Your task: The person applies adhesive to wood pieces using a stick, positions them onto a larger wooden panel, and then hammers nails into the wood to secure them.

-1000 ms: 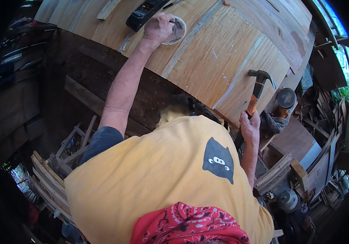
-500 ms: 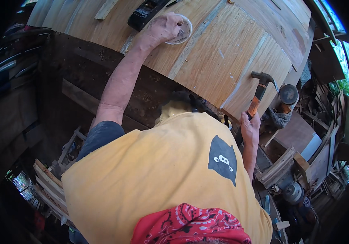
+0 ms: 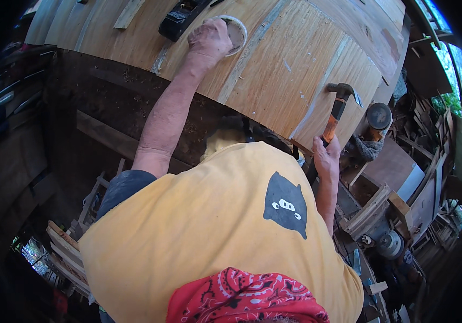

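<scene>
My left hand (image 3: 210, 39) is closed in a fist over the left side of a round, pale-rimmed tub (image 3: 238, 35). Its fingertips are hidden, so whatever they may pinch cannot be made out, and the tub's contents are unclear. The tub stands on a wide surface of pale wooden boards (image 3: 266, 81). Near the right edge of those boards, my right hand (image 3: 328, 156) grips a claw hammer (image 3: 334, 118) with an orange and black handle. The hammer's dark head points up and away from me, over the boards.
A black hand plane (image 3: 179, 21) lies left of the tub, with a loose wood strip (image 3: 128, 14) beyond it. To the right stand a round-topped can (image 3: 378, 116) and a grey cloth (image 3: 368, 147). Scrap wood (image 3: 368, 212) and a motor-like round machine (image 3: 390, 245) fill the right side.
My left hand has drawn back slightly leftward from the middle of the tub, its fingers now curled in. The right hand keeps its grip on the hammer. The whole view has shifted slightly.
</scene>
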`<state>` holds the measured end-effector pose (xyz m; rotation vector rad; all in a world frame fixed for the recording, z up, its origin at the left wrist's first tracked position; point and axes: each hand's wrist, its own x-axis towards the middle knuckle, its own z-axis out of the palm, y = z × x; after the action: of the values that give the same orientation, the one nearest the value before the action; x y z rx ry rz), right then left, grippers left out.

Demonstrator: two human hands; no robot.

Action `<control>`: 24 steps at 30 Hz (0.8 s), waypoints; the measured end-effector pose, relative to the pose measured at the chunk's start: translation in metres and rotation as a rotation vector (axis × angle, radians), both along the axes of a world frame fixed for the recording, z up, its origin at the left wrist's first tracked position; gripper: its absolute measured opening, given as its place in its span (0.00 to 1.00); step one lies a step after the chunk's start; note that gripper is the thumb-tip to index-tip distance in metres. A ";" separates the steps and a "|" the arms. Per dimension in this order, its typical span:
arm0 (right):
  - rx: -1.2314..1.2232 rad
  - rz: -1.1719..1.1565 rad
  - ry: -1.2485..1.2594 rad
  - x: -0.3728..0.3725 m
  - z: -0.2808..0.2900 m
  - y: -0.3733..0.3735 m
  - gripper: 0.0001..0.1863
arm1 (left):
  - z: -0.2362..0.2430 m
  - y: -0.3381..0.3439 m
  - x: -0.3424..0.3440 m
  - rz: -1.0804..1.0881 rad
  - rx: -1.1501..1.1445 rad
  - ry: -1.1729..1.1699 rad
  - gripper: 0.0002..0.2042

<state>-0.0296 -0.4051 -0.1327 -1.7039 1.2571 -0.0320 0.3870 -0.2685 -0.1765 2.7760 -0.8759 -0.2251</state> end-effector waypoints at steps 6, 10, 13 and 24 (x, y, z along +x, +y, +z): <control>0.020 0.007 -0.118 -0.009 -0.008 -0.004 0.10 | 0.004 0.008 0.017 -0.097 0.016 -0.041 0.14; 0.046 0.029 -0.146 -0.015 -0.011 -0.011 0.09 | 0.009 0.002 0.008 -0.136 -0.216 -0.084 0.13; 0.040 0.053 -0.148 -0.019 -0.012 -0.016 0.09 | 0.005 -0.020 -0.025 -0.158 -0.377 0.060 0.13; 0.015 0.175 -0.124 -0.032 0.009 -0.037 0.08 | -0.011 -0.044 -0.074 -0.037 -0.511 0.111 0.08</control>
<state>-0.0615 -0.4424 -0.1242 -1.7659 1.0119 -0.0236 0.3126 -0.3127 -0.1873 2.2554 -0.8210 -0.1360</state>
